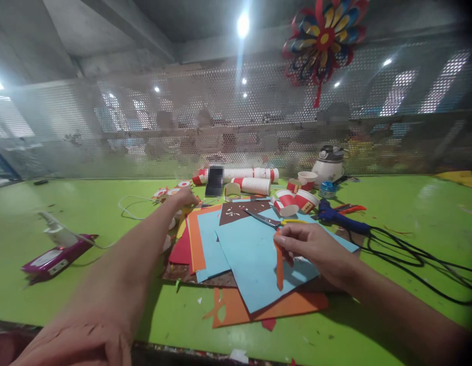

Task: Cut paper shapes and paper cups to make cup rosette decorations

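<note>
My right hand (306,246) pinches a narrow orange strip (279,269) between thumb and fingers, holding it over a light blue sheet (251,254). Just beyond that hand, scissors (264,218) with yellow handles lie with their blades partly over a brown sheet (239,212). My left hand (187,197) is stretched far forward to the back left edge of the paper pile, beside several small red-and-white pieces (159,194). Its fingers are curled down and look closed; whatever is in them is hidden. Orange sheets (200,244) and a red one (181,249) show beneath the blue.
Stacked paper cups (255,186), cut cups (285,202) and a phone (214,181) stand at the back. To the right lie a blue glue gun (343,219) with looped black cord and a white kettle (327,165). A purple power strip (56,259) with a plugged charger is at left.
</note>
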`<state>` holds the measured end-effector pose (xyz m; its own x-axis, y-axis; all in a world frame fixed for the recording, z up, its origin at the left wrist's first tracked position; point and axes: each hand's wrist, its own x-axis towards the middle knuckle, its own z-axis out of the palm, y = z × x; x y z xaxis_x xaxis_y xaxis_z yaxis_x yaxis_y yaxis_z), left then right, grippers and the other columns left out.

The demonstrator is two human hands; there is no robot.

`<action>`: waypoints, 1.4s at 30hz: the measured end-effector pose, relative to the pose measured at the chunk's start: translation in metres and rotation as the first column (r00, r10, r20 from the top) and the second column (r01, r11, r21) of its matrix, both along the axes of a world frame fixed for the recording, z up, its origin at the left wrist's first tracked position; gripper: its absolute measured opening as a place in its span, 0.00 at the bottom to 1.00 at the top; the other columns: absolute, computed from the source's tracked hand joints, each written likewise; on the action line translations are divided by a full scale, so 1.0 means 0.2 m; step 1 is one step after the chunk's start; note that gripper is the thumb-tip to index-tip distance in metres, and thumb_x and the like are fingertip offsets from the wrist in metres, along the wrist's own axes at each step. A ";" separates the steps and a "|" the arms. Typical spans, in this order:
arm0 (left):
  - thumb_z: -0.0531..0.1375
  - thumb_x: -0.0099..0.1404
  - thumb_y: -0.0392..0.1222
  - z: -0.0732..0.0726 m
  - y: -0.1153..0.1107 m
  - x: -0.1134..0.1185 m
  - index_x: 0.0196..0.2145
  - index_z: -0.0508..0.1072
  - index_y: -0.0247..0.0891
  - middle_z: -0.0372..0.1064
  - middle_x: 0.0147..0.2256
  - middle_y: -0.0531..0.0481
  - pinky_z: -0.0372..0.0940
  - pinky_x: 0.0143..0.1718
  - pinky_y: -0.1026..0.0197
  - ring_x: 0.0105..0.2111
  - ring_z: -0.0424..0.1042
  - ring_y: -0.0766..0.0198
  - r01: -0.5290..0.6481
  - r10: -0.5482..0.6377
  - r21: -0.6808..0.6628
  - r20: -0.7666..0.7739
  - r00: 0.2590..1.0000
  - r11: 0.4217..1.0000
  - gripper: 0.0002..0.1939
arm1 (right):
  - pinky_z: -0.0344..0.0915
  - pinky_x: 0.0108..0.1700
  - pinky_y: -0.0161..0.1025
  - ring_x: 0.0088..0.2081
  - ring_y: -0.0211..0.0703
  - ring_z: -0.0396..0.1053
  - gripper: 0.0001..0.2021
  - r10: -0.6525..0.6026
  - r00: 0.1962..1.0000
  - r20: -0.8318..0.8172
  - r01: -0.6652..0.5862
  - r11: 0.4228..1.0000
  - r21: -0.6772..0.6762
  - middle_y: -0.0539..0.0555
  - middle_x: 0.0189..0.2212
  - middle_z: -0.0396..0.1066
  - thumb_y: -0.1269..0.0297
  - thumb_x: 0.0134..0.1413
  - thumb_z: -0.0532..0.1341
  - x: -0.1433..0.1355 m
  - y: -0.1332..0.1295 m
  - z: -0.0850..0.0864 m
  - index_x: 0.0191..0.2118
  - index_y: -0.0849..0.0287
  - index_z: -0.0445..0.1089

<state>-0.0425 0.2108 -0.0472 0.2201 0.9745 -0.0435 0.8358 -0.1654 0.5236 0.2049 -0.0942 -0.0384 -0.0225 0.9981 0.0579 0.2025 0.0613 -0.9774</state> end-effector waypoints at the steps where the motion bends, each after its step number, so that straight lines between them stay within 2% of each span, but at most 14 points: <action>1: 0.56 0.64 0.44 0.00 -0.01 -0.01 0.49 0.66 0.35 0.65 0.48 0.44 0.66 0.42 0.50 0.44 0.68 0.56 -0.008 0.008 -0.013 0.003 1.000 1.000 0.17 | 0.57 0.26 0.36 0.21 0.35 0.61 0.15 -0.003 1.000 0.005 0.003 1.000 0.002 0.48 0.19 0.64 0.52 0.47 0.63 0.00 0.00 0.00 0.23 0.59 0.67; 6: 0.56 0.64 0.44 0.10 -0.05 -0.09 0.48 0.67 0.34 0.66 0.46 0.44 0.67 0.40 0.52 0.41 0.69 0.58 -0.028 0.031 -0.052 0.056 0.998 0.998 0.16 | 0.53 0.24 0.35 0.20 0.34 0.60 0.15 -0.047 0.999 0.015 0.047 0.999 0.019 0.48 0.17 0.65 0.52 0.48 0.63 0.02 0.01 -0.01 0.23 0.60 0.67; 9: 0.60 0.61 0.43 0.22 -0.10 -0.12 0.35 0.71 0.30 0.71 0.33 0.46 0.67 0.34 0.58 0.32 0.71 0.62 0.004 0.002 -0.040 0.152 0.988 0.999 0.11 | 0.53 0.23 0.34 0.20 0.33 0.60 0.15 -0.042 0.999 -0.016 0.042 0.999 0.022 0.47 0.17 0.64 0.53 0.47 0.64 0.02 0.01 -0.02 0.23 0.61 0.67; 11: 0.63 0.57 0.41 0.29 -0.16 -0.10 0.27 0.71 0.31 0.70 0.24 0.48 0.64 0.30 0.63 0.27 0.70 0.64 0.062 -0.054 -0.025 0.242 0.969 0.998 0.09 | 0.54 0.23 0.34 0.20 0.32 0.60 0.14 -0.033 0.999 -0.038 0.034 0.999 0.026 0.47 0.17 0.64 0.54 0.47 0.64 0.02 0.01 -0.02 0.23 0.61 0.67; 14: 0.64 0.55 0.39 0.33 -0.31 -0.01 0.27 0.71 0.32 0.70 0.24 0.48 0.62 0.29 0.65 0.26 0.69 0.66 0.215 -0.193 -0.016 0.378 0.905 0.976 0.07 | 0.57 0.24 0.33 0.20 0.32 0.60 0.14 -0.042 0.994 -0.100 0.045 0.999 0.029 0.47 0.17 0.65 0.55 0.46 0.65 0.03 0.01 -0.01 0.24 0.61 0.68; 17: 0.62 0.57 0.41 0.29 -0.54 0.12 0.30 0.73 0.33 0.71 0.26 0.46 0.64 0.30 0.63 0.27 0.71 0.64 0.396 -0.330 -0.043 0.476 0.815 0.917 0.08 | 0.59 0.25 0.34 0.21 0.32 0.62 0.13 -0.052 0.985 -0.163 0.060 0.997 0.042 0.47 0.18 0.65 0.56 0.44 0.67 0.04 0.00 0.01 0.24 0.61 0.67; 19: 0.61 0.58 0.42 0.24 -0.70 0.20 0.32 0.73 0.33 0.71 0.28 0.45 0.66 0.32 0.59 0.29 0.72 0.62 0.556 -0.411 -0.083 0.585 0.699 0.827 0.09 | 0.60 0.26 0.34 0.22 0.33 0.63 0.13 -0.058 0.975 -0.213 0.072 0.996 0.059 0.47 0.19 0.65 0.57 0.42 0.68 0.05 0.01 0.02 0.23 0.61 0.67; 20: 0.62 0.58 0.42 0.21 -0.78 0.23 0.33 0.73 0.33 0.71 0.29 0.45 0.66 0.33 0.58 0.30 0.73 0.60 0.627 -0.421 -0.113 0.649 0.634 0.770 0.09 | 0.61 0.26 0.34 0.22 0.33 0.63 0.13 -0.057 0.969 -0.239 0.075 0.995 0.064 0.47 0.20 0.65 0.58 0.42 0.68 0.05 0.01 0.02 0.24 0.61 0.67; 22: 0.63 0.57 0.40 0.16 -0.91 0.28 0.35 0.73 0.32 0.71 0.31 0.44 0.67 0.37 0.56 0.32 0.74 0.60 0.688 -0.402 -0.145 0.718 0.568 0.711 0.10 | 0.62 0.27 0.35 0.23 0.33 0.64 0.13 -0.049 0.962 -0.270 0.070 0.995 0.070 0.47 0.21 0.66 0.58 0.41 0.69 0.05 0.02 0.02 0.25 0.61 0.68; 26: 0.64 0.55 0.37 0.10 -1.05 0.35 0.34 0.73 0.30 0.71 0.31 0.46 0.66 0.39 0.55 0.29 0.74 0.63 0.640 -0.294 -0.202 0.760 0.580 0.741 0.08 | 0.59 0.26 0.34 0.22 0.32 0.62 0.12 -0.015 0.963 -0.270 0.042 0.995 0.094 0.47 0.20 0.65 0.59 0.42 0.68 0.05 0.02 0.01 0.26 0.62 0.69; 30: 0.65 0.53 0.32 0.06 -1.09 0.39 0.37 0.71 0.32 0.69 0.27 0.51 0.67 0.36 0.55 0.26 0.74 0.63 0.578 -0.216 -0.181 0.806 0.551 0.796 0.12 | 0.56 0.24 0.33 0.21 0.30 0.60 0.10 0.048 0.970 -0.238 -0.015 0.990 0.139 0.47 0.20 0.64 0.60 0.46 0.66 0.04 0.02 0.01 0.26 0.62 0.70; 34: 0.64 0.53 0.32 0.02 -1.11 0.40 0.33 0.67 0.33 0.68 0.26 0.52 0.67 0.32 0.59 0.27 0.75 0.61 0.519 -0.189 -0.113 0.849 0.493 0.848 0.10 | 0.54 0.22 0.33 0.20 0.31 0.59 0.09 0.073 0.977 -0.200 -0.044 0.988 0.147 0.47 0.19 0.64 0.60 0.49 0.64 0.03 0.01 0.00 0.27 0.62 0.71; 37: 0.64 0.53 0.32 0.00 -1.13 0.41 0.30 0.66 0.33 0.68 0.25 0.53 0.67 0.30 0.61 0.26 0.74 0.63 0.508 -0.181 -0.106 0.857 0.483 0.855 0.09 | 0.53 0.22 0.32 0.20 0.31 0.58 0.09 0.046 0.981 -0.189 -0.017 0.988 0.152 0.47 0.19 0.63 0.60 0.48 0.64 0.02 0.01 -0.01 0.26 0.61 0.70; 42: 0.64 0.53 0.33 0.00 -1.17 0.42 0.33 0.69 0.35 0.69 0.24 0.53 0.66 0.29 0.62 0.23 0.70 0.68 0.528 -0.231 -0.059 0.854 0.467 0.847 0.09 | 0.55 0.23 0.32 0.25 0.34 0.59 0.09 -0.086 0.996 -0.033 0.091 0.972 0.218 0.49 0.25 0.65 0.59 0.47 0.64 0.00 0.01 -0.01 0.27 0.59 0.72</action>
<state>0.0422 -0.0228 -0.0476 0.6478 0.7541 0.1076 -0.0685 -0.0830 0.9942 0.2043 -0.0914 -0.0413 0.0691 0.9589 0.2751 0.1940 0.2576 -0.9466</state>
